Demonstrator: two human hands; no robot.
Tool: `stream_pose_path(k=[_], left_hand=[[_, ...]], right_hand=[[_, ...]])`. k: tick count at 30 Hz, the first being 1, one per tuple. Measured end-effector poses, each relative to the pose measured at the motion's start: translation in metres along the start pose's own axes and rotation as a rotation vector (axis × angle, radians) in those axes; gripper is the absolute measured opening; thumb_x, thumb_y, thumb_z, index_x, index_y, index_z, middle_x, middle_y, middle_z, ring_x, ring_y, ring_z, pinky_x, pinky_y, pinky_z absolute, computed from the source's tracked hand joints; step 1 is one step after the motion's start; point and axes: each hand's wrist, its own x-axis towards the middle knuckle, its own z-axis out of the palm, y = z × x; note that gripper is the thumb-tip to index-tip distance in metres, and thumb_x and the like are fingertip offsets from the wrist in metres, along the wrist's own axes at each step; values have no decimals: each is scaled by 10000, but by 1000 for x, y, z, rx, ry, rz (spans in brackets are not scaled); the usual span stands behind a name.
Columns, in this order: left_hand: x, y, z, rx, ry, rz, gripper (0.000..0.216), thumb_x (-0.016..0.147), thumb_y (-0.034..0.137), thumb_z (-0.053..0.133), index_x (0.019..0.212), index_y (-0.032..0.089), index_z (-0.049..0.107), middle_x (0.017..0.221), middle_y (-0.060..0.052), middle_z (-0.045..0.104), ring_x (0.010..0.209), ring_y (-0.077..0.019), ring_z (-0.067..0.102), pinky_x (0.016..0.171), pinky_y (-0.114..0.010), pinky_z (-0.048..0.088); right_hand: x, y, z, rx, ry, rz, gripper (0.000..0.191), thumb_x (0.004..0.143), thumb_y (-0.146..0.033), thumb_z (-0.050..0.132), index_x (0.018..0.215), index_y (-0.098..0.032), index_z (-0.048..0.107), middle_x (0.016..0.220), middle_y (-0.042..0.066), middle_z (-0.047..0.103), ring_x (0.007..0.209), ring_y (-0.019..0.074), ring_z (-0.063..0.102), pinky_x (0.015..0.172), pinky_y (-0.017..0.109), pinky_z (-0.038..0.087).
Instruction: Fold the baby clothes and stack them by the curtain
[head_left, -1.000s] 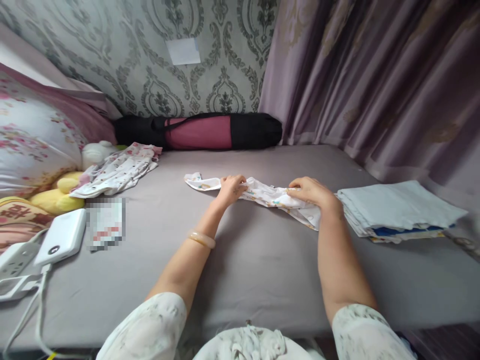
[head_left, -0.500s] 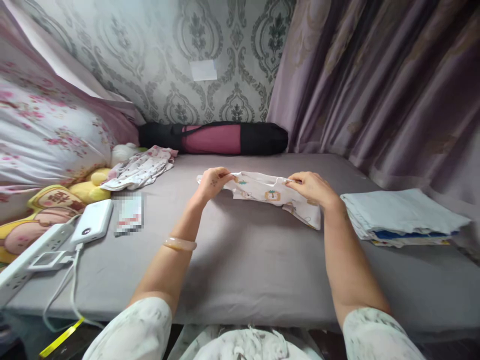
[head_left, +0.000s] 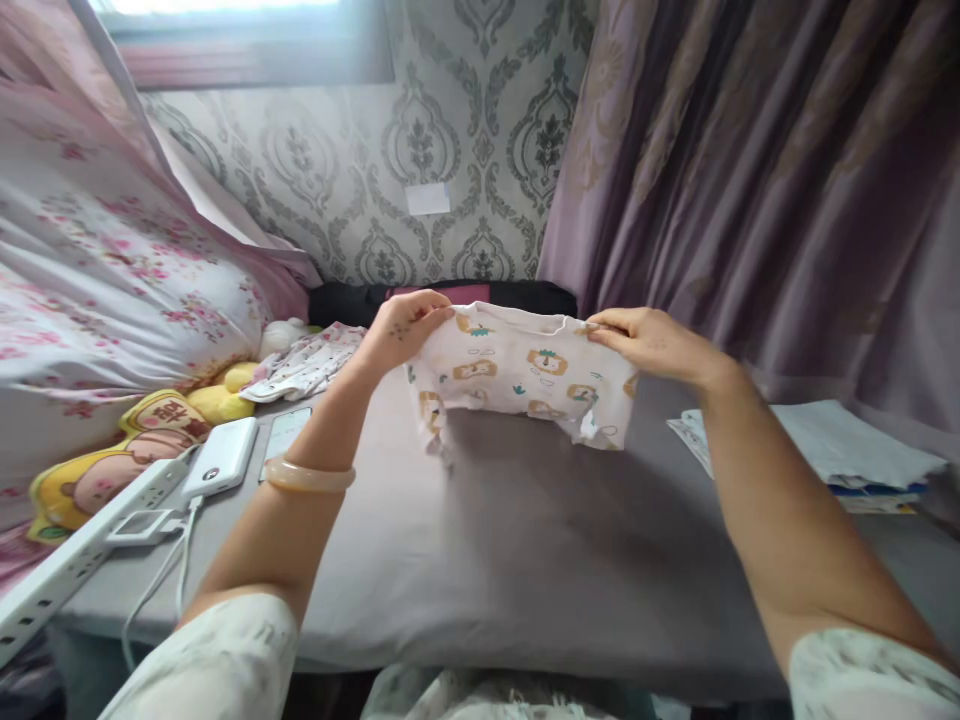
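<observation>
Stretched between my hands hangs a small white shirt printed with tan lion faces and green leaves. Its neckline is at the top, and both short sleeves droop at the sides. My left hand pinches one shoulder of it, fingers closed; a pale bangle circles that wrist. The other shoulder is pinched by my right hand, also closed. Below the shirt lies the grey sheet of the bed, with the shirt's shadow on it.
At right lies a folded stack of cloth. On the left are patterned clothes, plush toys, a white power bank, a phone-like flat object and a power strip with cables. A dark rolled bag lies along the wall.
Both hands have lifted the shirt higher and nearer, so its front now hangs spread out instead of bunched. The head view has tilted up, showing a window.
</observation>
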Motion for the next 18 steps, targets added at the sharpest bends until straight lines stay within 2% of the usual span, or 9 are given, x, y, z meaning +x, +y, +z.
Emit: stream_pose_path(k=[3,6,8,10,12,13,16,17,18], left_hand=[[12,25,-31,-30,-120,-27,283,759,429,688,811,151,687,670,-2,596,566,-90,491,500,-201,372],[22,34,-53,-31,-272,-96,270,743,408,714,807,147,680,660,-3,601,538,-82,493,500,-206,384],[28,29,-57,14,-341,-102,249,738,404,713,797,164,688,652,-2,607,547,-99,519,517,-224,411],[34,19,-52,101,-322,-62,233,732,413,705,747,181,689,633,1,604,583,-126,552,555,-246,441],[38,14,-42,219,-172,12,232,747,416,681,707,188,679,639,0,601,657,-157,585,632,-275,471],[40,13,-37,277,-41,56,233,768,414,660,712,189,678,673,-8,612,714,-173,599,691,-296,481],[41,17,-23,405,429,161,254,865,411,570,829,192,695,921,-54,651,975,-231,580,915,-394,430],[41,17,-21,423,512,177,257,880,414,558,854,198,696,991,-62,648,1045,-244,551,966,-421,393],[41,16,-19,421,523,186,252,882,418,562,862,206,698,1034,-64,644,1090,-251,526,996,-435,365]], right_hand=[[3,-2,-23,92,-4,-3,367,853,-543,569,1009,-249,725,864,21,722,786,193,646,646,282,470],[10,-2,-39,114,30,-2,412,832,-586,577,973,-229,728,830,35,715,752,191,641,627,296,482],[18,-2,-43,73,25,2,422,815,-600,594,919,-214,731,779,32,703,724,187,634,619,298,480],[27,-4,-44,-8,8,9,405,807,-594,612,848,-208,728,724,22,684,705,187,626,625,300,474],[37,-8,-42,-111,51,8,372,826,-564,611,800,-208,720,708,23,671,722,197,624,656,312,469],[41,-10,-40,-162,124,0,357,847,-543,596,801,-209,716,731,31,674,753,208,625,684,325,468],[51,-17,-32,-277,465,-73,346,922,-482,503,895,-205,709,922,77,689,922,250,608,793,378,455],[53,-18,-29,-305,536,-112,349,938,-467,478,924,-203,706,991,89,682,974,260,592,824,395,447],[55,-18,-27,-332,553,-155,349,946,-457,465,937,-203,704,1042,95,672,1008,265,577,847,408,439]])
